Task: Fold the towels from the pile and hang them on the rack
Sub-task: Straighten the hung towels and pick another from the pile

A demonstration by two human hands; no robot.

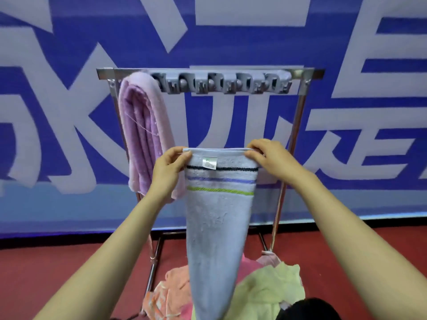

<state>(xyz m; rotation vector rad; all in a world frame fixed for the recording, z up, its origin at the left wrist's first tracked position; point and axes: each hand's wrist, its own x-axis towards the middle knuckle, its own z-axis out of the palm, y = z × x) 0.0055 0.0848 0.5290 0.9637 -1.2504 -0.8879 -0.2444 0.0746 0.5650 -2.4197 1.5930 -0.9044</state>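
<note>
A light blue towel (217, 227) with black, purple and green stripes and a small label hangs lengthwise in front of me. My left hand (169, 168) pinches its top left corner and my right hand (268, 158) pinches its top right corner, stretching the top edge level. Behind it stands the metal rack (307, 73) with a grey row of clips (226, 84) under its top bar. A folded purple towel (144, 135) hangs over the rack's left end. The pile (265, 292) of yellow-green, pink and orange towels lies on the floor below, partly hidden by the blue towel.
A blue banner with large white characters (231, 31) covers the wall behind the rack. The floor (46, 269) is red. The rack's right upright (293, 135) and its lower crossbars stand close behind the hanging towel. Dark hair (307, 310) shows at the bottom edge.
</note>
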